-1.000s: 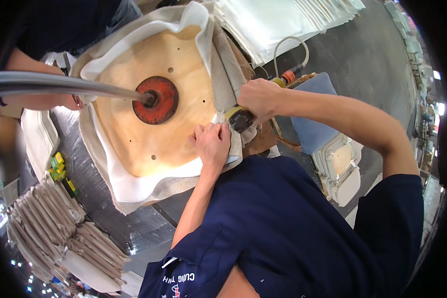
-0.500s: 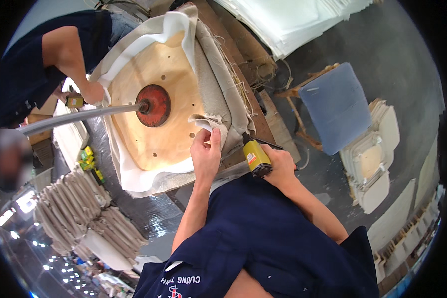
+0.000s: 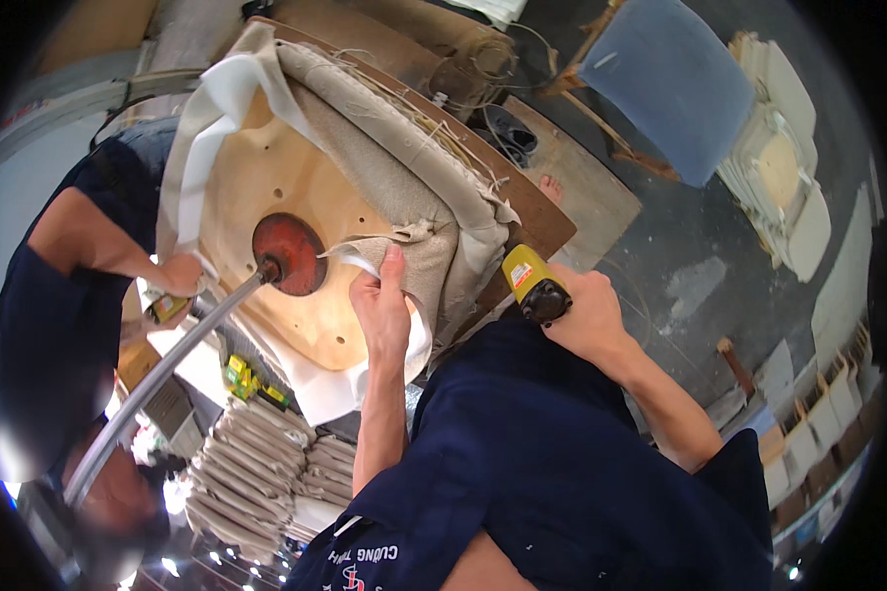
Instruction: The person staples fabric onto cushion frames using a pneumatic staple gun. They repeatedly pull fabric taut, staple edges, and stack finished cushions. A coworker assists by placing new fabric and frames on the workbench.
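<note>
A round wooden seat board [image 3: 276,197] lies face down, wrapped in beige fabric [image 3: 404,167] with white padding [image 3: 207,118] under it. A red disc [image 3: 288,252] on a metal pole [image 3: 158,379] presses its middle. My left hand [image 3: 384,305] pinches a fold of the fabric edge against the board, fingers closed on it. My right hand [image 3: 586,315] grips a yellow and black staple gun [image 3: 534,284], held just off the near right edge of the seat, apart from the fabric.
A co-worker in a dark shirt stands at the left, a hand [image 3: 177,276] on the far edge of the seat. A stack of beige fabric pieces [image 3: 261,463] lies below. A blue chair panel [image 3: 670,89] and stacked seat shells [image 3: 788,167] stand at upper right.
The view has swung and tilted. My right hand drew the staple gun back from the seat edge toward my body. My left hand keeps hold of the fabric fold.
</note>
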